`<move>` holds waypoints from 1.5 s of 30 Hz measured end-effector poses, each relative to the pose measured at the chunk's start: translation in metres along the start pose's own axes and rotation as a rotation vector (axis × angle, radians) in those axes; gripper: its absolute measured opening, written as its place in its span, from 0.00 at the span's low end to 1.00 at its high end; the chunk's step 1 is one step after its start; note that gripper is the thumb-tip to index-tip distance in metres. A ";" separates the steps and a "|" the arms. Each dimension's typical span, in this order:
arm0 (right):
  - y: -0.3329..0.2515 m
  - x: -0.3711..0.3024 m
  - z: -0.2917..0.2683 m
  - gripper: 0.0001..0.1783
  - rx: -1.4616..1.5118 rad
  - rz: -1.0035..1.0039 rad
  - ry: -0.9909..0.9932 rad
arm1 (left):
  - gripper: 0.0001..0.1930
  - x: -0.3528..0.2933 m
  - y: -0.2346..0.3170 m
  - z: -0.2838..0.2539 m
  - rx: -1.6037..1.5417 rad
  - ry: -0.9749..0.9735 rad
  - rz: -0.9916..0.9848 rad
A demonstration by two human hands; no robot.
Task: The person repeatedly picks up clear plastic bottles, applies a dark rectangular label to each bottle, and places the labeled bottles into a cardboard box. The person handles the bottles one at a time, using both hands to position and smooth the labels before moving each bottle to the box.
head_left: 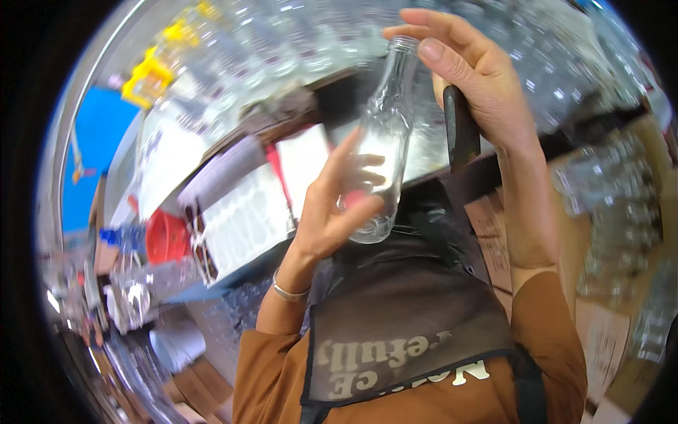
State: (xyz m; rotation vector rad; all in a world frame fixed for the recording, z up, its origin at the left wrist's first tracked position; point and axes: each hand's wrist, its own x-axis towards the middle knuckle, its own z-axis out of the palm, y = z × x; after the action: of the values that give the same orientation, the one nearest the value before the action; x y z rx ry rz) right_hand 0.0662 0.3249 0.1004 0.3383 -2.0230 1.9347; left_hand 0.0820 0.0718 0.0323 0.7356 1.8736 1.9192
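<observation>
A clear glass bottle (385, 131) with a narrow neck and no cap stands tilted in front of my chest, mouth up and leaning right. Its lower body is in my left hand (325, 205), whose fingers wrap behind the glass and show through it. My right hand (480, 78) is at the bottle's mouth, thumb and fingertips beside the rim; whether they touch it I cannot tell. A dark, flat, handle-like tool (459, 127) is tucked in that palm and points down toward me. What kind of tool it is does not show.
Many clear bottles (275, 42) stand across the far side, with more bottles (611, 205) in a cardboard box at right. White sheets (244, 212) lie at left near a red funnel-like piece (167, 237). A dark ledge (494, 169) runs before me.
</observation>
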 end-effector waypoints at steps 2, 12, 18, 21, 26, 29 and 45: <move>0.027 0.016 0.029 0.15 -0.006 -0.002 0.024 | 0.41 -0.010 -0.004 -0.023 -0.086 0.129 -0.010; 0.098 0.014 0.179 0.15 0.407 0.295 0.142 | 0.20 -0.013 -0.064 -0.013 -0.129 0.784 -0.122; 0.133 0.016 0.158 0.16 0.521 0.214 0.262 | 0.36 -0.014 -0.059 0.016 -0.527 0.569 -0.231; 0.134 0.031 0.146 0.17 0.457 0.273 0.351 | 0.34 -0.014 -0.050 0.022 -0.387 0.471 -0.162; 0.110 0.047 0.107 0.16 0.364 0.271 0.200 | 0.32 -0.002 -0.028 0.003 -0.545 0.573 -0.054; 0.096 0.032 0.088 0.22 0.175 0.440 -0.376 | 0.30 0.015 -0.017 -0.041 -0.615 0.604 0.011; 0.093 -0.057 0.127 0.30 -0.231 0.320 -0.286 | 0.30 -0.032 -0.054 -0.066 0.469 0.496 0.046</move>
State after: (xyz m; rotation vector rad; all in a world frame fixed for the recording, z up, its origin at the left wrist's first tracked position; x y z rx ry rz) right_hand 0.0747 0.2001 -0.0118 0.2587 -2.5967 1.8837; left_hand 0.0632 0.0022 -0.0244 0.4476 2.6870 1.8211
